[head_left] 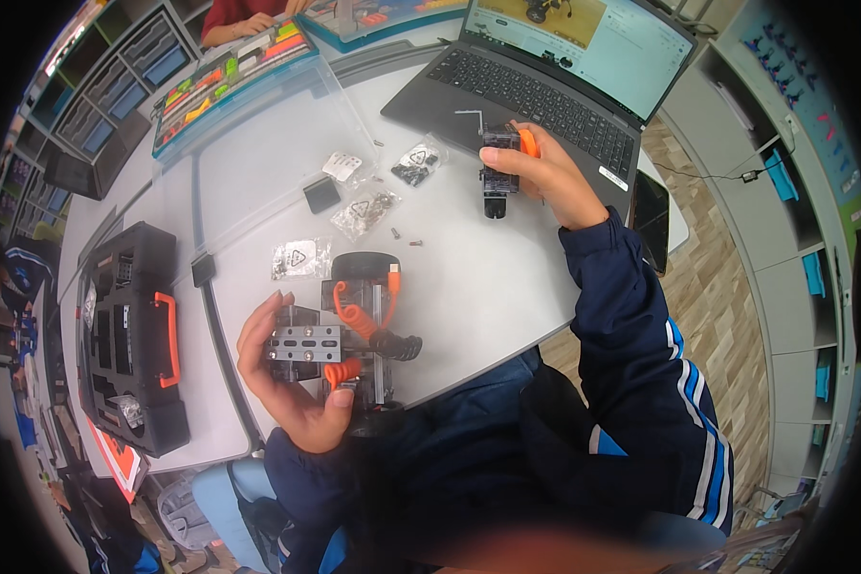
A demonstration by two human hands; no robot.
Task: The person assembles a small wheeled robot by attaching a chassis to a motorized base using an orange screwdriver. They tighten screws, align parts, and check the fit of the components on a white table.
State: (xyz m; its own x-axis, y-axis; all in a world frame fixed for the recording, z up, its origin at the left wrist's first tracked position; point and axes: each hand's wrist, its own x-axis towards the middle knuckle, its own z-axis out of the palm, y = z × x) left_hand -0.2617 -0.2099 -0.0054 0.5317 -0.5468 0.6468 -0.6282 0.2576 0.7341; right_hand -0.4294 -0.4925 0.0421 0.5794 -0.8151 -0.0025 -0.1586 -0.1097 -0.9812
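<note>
Near the table's front edge, my left hand (pixel 301 411) is closed round a small wheeled robot car (pixel 303 343). It has a grey metal plate with holes, a black wheel (pixel 365 266) and a coiled orange cable (pixel 356 321) whose plug end sticks up. Raised to the right, in front of the laptop, my right hand (pixel 555 177) grips a dark block-shaped module (pixel 500 180). An orange part (pixel 529 143) shows beside its fingers, and a thin metal piece juts from the top. The two held things are apart.
Small plastic parts bags (pixel 364 210) and loose screws (pixel 414 243) lie mid-table. A laptop (pixel 517 100) stands behind, a phone (pixel 651 218) at the right edge. On the left are a black case (pixel 129 344) and a clear lid (pixel 258 143). Another person's hand (pixel 252 25) rests beyond.
</note>
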